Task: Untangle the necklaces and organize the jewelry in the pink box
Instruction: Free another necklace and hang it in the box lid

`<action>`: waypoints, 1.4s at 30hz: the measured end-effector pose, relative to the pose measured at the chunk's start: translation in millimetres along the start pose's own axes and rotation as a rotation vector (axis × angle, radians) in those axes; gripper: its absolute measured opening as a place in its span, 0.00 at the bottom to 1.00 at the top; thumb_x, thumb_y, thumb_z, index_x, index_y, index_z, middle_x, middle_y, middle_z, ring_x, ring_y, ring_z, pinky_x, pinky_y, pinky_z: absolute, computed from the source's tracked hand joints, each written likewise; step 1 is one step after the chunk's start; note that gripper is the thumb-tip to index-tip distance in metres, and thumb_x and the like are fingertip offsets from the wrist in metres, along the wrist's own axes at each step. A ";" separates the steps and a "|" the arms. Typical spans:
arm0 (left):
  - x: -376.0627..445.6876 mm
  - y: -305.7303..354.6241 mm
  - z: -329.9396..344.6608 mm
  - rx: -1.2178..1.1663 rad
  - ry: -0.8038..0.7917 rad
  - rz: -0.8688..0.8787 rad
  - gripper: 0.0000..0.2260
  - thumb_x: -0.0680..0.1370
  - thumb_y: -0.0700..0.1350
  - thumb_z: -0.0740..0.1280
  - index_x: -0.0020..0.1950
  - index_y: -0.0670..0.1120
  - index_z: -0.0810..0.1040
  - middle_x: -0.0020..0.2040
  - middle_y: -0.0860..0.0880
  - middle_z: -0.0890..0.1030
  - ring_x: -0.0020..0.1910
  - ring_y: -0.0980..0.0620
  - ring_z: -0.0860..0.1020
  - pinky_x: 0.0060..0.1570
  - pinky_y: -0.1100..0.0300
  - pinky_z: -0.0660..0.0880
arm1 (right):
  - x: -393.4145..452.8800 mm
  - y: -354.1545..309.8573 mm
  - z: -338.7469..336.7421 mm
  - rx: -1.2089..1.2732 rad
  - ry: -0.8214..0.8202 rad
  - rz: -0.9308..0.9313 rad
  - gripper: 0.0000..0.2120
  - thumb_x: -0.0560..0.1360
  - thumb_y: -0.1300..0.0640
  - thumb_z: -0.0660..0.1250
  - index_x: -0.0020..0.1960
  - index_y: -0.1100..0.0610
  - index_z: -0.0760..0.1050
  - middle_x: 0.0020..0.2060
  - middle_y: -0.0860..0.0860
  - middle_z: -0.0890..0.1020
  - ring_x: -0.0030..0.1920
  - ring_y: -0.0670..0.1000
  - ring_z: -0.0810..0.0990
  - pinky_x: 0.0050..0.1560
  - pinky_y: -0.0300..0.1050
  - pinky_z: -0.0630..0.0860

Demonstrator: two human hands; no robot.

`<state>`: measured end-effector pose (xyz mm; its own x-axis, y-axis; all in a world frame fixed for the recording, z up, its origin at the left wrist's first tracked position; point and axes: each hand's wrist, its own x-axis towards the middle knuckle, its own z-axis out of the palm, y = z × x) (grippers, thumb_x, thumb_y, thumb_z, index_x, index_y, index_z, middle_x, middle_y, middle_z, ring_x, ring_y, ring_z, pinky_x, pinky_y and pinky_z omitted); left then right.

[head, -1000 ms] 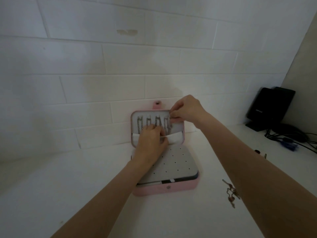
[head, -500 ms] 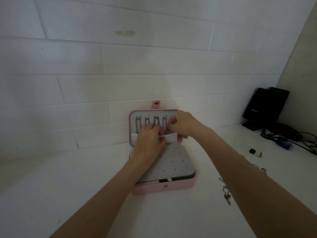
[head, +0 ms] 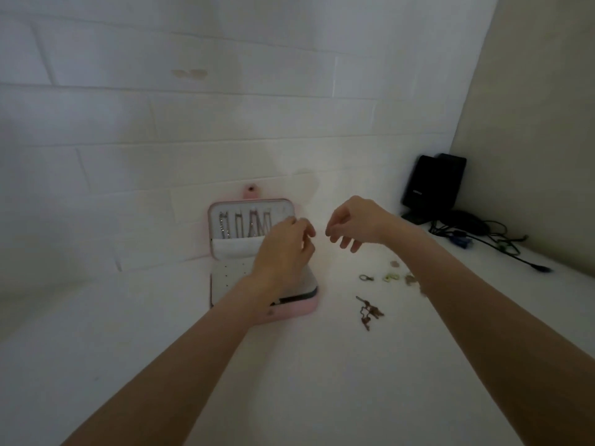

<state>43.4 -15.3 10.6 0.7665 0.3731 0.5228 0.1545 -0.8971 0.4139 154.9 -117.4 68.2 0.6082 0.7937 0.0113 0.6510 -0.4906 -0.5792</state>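
Both hands withdrawn from pink box lid: left hand and right hand loosely curled, empty; necklaces hung, loose jewelry below right hand pending.

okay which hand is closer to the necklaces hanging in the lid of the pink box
Left. The left hand hovers right beside the necklaces, overlapping the right edge of the lid. The right hand is raised farther right, clear of the box.
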 end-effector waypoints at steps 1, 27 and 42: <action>-4.3 12.8 3.3 -0.024 -0.057 0.043 0.08 0.78 0.40 0.61 0.55 0.43 0.77 0.50 0.47 0.76 0.49 0.49 0.75 0.49 0.60 0.70 | -9.2 9.6 -3.2 -0.023 -0.023 0.025 0.05 0.75 0.63 0.66 0.47 0.63 0.79 0.40 0.56 0.82 0.34 0.48 0.80 0.26 0.34 0.75; -31.9 48.7 67.2 -1.134 -0.357 -0.245 0.07 0.79 0.36 0.60 0.51 0.38 0.78 0.41 0.48 0.83 0.40 0.54 0.82 0.45 0.67 0.76 | -81.6 90.2 34.7 1.033 0.215 -0.054 0.04 0.74 0.68 0.64 0.43 0.64 0.77 0.32 0.53 0.79 0.31 0.46 0.74 0.33 0.35 0.71; -36.7 54.8 57.7 -1.186 -0.270 -0.354 0.07 0.77 0.36 0.63 0.40 0.43 0.76 0.37 0.48 0.81 0.34 0.57 0.78 0.42 0.64 0.77 | -87.8 95.1 32.9 1.177 0.182 -0.031 0.07 0.76 0.67 0.62 0.41 0.61 0.76 0.35 0.53 0.80 0.34 0.47 0.77 0.38 0.38 0.73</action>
<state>59.7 -91.8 -28.9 0.9217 0.3630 0.1368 -0.1681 0.0558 0.9842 148.5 -221.8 -14.7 0.7170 0.6900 0.0990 -0.0926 0.2351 -0.9675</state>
